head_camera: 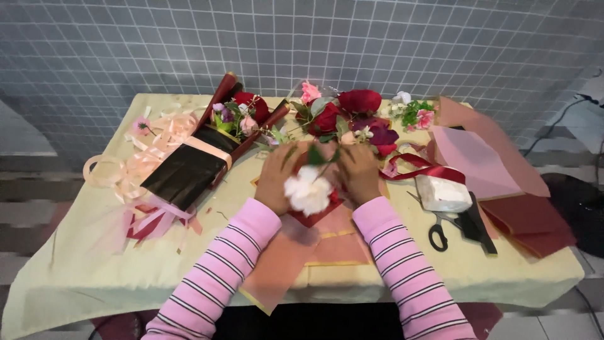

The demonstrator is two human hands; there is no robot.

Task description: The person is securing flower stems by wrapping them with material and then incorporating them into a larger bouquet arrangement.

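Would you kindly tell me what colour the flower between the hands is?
The flower is white, seen in the head view, between the left hand and right hand.

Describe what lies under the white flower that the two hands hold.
Under the white flower a dark red paper sheet shows, lying on pink sheets. The left hand and right hand cover its stem and the rest of the red sheet.

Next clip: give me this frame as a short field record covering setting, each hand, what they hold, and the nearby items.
setting: table under a pale yellow cloth, grey tiled wall behind
left hand: on the white flower, fingers curled around it
right hand: at the flower's other side, touching the green stem
under hands: red and pink wrapping sheets
left of hands: wrapped bouquet, peach ribbon
behind hands: red roses
right of hands: scissors, red ribbon
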